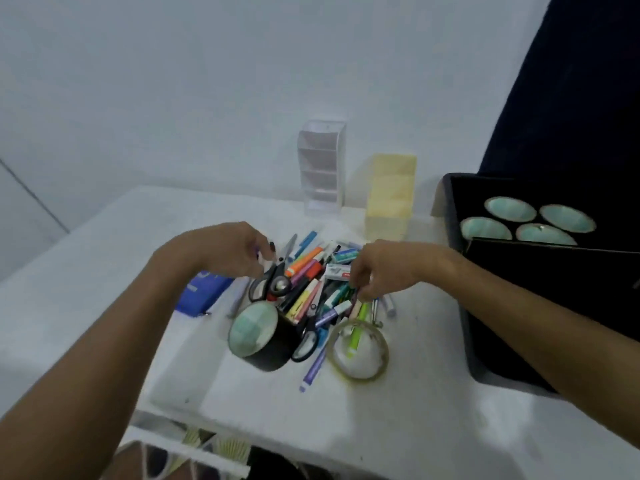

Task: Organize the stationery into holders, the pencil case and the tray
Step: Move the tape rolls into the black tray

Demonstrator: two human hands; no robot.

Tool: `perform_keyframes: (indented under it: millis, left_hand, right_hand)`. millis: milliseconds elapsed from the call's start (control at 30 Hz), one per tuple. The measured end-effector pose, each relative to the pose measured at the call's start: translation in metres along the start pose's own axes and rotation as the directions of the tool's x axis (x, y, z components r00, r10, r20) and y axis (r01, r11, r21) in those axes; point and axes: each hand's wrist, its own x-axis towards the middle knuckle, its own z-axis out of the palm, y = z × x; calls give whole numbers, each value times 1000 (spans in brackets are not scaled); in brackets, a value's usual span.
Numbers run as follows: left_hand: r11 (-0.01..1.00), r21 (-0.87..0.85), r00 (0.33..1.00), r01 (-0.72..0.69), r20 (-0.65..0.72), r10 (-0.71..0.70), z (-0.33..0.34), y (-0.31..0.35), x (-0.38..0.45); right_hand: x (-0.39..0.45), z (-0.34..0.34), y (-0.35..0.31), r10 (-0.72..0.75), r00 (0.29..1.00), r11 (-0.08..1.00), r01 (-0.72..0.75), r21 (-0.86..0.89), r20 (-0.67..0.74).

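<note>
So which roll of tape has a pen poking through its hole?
The clear tape roll, nearest the right hand. A green pen lies through its ring. The black tape roll beside it has none.

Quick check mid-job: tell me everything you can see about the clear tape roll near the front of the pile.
The clear tape roll is a wide, yellowish, see-through ring lying flat on the white table, at the pile's near right edge beside the black tape roll. A lime-green marker reaches over its far rim into the hollow middle. Neither hand touches it.
</note>
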Motion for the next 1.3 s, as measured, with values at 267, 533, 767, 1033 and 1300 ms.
perform_keyframes:
  millis: [267, 533, 767, 1033, 1300]
  left_hand:
    - [981, -109, 953, 162, 276, -127, 61, -26, -15]
    - [999, -36, 971, 39, 237, -29, 39, 6, -10]
    - [985, -152, 994, -88, 48, 96, -25, 64, 20]
    - [811, -510, 958, -285, -139, 249, -66, 193, 74]
    - [724, -644, 967, -248, -120, 224, -47, 308, 125]
  right_hand:
    - [15, 52, -8, 111, 983, 983, -86, -163, 148]
    - [2, 40, 7, 132, 991, 991, -132, -14, -24]
    - [-58, -8, 40, 339, 833, 931, -232, 281, -437]
    - [-154, -6, 120, 712, 535, 700, -487, 522, -455]
    - [-228, 42, 170, 931, 288, 354, -558, 751, -225]
